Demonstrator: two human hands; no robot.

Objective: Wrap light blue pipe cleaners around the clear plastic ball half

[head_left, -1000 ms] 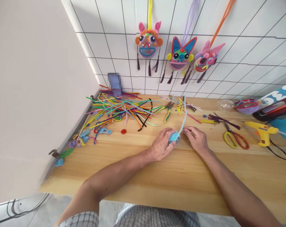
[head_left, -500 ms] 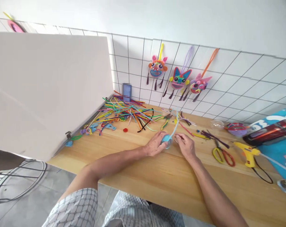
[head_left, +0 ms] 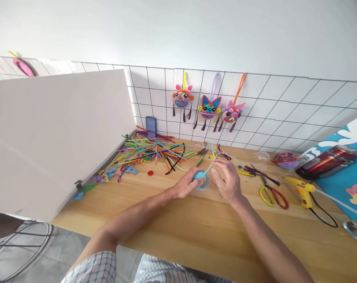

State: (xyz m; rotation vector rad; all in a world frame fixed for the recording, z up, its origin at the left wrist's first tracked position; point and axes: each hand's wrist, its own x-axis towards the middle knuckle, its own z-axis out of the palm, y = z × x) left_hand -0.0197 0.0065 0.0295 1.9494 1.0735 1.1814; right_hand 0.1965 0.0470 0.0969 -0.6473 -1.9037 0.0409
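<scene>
My left hand (head_left: 184,186) is closed around a small clear ball wrapped in light blue pipe cleaner (head_left: 200,180), resting on the wooden table (head_left: 196,232). The loose end of the light blue pipe cleaner (head_left: 210,164) rises from the ball. My right hand (head_left: 228,179) pinches that strand just right of the ball, fingers partly curled. Both forearms reach in from the bottom of the view.
A heap of coloured pipe cleaners (head_left: 151,151) lies at the back left, with pliers (head_left: 201,156) beside it. Scissors (head_left: 271,192), a yellow glue gun (head_left: 300,188) and a clear half-ball (head_left: 261,157) lie right. Three craft masks (head_left: 208,106) hang on the wire grid. A white board (head_left: 54,133) stands left.
The view has pulled back and tilted up, showing more wall. My right hand has lifted slightly and shifted along the blue strand; my left hand still holds the ball.
</scene>
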